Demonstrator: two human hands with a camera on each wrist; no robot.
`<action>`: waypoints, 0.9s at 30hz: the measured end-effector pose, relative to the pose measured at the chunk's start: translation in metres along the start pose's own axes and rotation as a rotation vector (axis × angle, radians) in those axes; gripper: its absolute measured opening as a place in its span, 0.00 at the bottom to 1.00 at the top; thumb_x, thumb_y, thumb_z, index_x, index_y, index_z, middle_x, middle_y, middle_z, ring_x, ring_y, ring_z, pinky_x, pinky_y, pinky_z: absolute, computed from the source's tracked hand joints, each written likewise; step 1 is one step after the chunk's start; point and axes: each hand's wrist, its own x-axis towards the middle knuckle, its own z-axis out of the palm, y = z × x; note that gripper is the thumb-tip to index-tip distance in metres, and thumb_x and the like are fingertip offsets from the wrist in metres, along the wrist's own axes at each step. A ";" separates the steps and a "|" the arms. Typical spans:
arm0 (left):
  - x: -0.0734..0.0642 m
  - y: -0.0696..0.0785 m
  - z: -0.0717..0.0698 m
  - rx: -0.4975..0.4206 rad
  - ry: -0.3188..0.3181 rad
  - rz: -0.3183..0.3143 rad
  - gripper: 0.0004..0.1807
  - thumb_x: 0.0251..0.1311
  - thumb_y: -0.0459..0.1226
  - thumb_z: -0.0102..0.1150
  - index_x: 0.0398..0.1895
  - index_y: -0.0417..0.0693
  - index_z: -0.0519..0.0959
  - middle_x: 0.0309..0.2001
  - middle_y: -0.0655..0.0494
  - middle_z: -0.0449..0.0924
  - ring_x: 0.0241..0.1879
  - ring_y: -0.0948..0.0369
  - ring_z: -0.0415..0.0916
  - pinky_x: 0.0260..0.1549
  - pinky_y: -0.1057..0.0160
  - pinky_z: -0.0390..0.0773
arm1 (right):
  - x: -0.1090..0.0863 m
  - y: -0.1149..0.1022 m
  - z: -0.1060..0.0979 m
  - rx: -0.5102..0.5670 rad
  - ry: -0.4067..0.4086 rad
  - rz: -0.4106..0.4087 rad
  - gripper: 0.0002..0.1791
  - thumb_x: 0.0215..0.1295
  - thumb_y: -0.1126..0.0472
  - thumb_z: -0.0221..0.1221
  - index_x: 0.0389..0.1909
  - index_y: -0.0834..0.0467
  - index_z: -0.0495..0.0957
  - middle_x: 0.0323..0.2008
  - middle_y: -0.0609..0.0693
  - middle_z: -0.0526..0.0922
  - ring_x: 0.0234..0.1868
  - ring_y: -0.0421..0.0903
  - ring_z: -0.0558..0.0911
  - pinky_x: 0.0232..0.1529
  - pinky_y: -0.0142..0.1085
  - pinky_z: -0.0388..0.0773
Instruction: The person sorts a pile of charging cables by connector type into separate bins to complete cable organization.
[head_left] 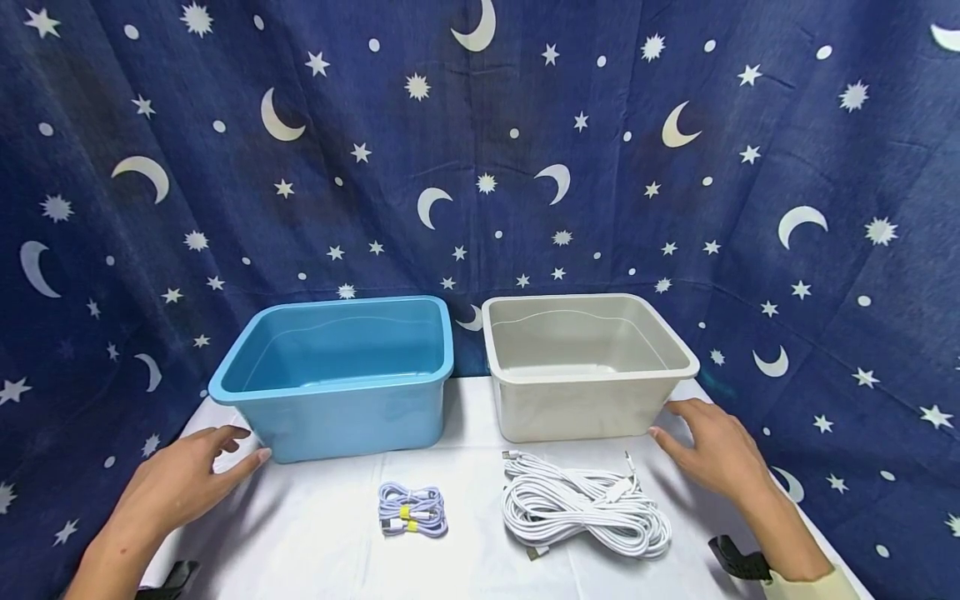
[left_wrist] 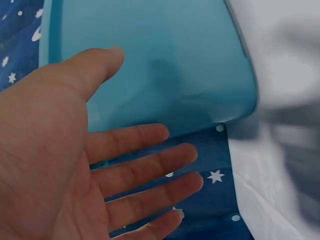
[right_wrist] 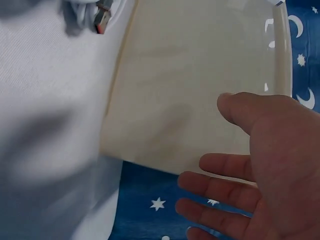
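Note:
My left hand [head_left: 180,477] is at the near left corner of a blue plastic bin [head_left: 345,421]. In the left wrist view its fingers [left_wrist: 145,167] are spread beside the bin's wall; contact is hard to tell. My right hand [head_left: 716,446] is at the right side of a beige plastic bin [head_left: 577,408], thumb and fingers [right_wrist: 225,187] apart and holding nothing. Between the hands lie a small lilac cable bundle [head_left: 412,510] with yellow ties and a larger coiled white cable [head_left: 585,508]. Both bins look empty inside.
A white cloth [head_left: 315,533] covers the table. Behind and at both sides hangs a dark blue curtain [head_left: 480,108] with moons and stars. A dark strap [head_left: 738,560] is on the right wrist. The bins stand side by side with a narrow gap.

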 end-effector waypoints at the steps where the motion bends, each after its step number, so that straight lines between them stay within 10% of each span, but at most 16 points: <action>1: -0.001 0.002 -0.002 -0.003 -0.001 0.003 0.41 0.67 0.69 0.59 0.60 0.41 0.82 0.50 0.39 0.87 0.45 0.39 0.84 0.33 0.35 0.79 | 0.000 -0.002 -0.001 0.002 0.003 -0.005 0.25 0.63 0.50 0.74 0.52 0.64 0.85 0.49 0.62 0.88 0.51 0.66 0.85 0.49 0.63 0.79; 18: -0.012 0.024 -0.028 -0.076 0.127 0.092 0.27 0.67 0.62 0.66 0.50 0.51 0.90 0.45 0.45 0.90 0.36 0.48 0.85 0.27 0.43 0.78 | 0.001 -0.032 -0.011 -0.019 0.060 -0.086 0.22 0.60 0.53 0.75 0.48 0.63 0.85 0.44 0.60 0.89 0.45 0.62 0.87 0.46 0.59 0.81; 27: -0.014 0.028 -0.032 -0.095 0.452 0.250 0.05 0.59 0.47 0.77 0.34 0.63 0.88 0.33 0.58 0.90 0.21 0.74 0.68 0.19 0.62 0.67 | 0.001 -0.043 -0.014 -0.010 0.110 -0.139 0.22 0.57 0.54 0.76 0.47 0.63 0.85 0.43 0.58 0.89 0.42 0.60 0.88 0.43 0.57 0.82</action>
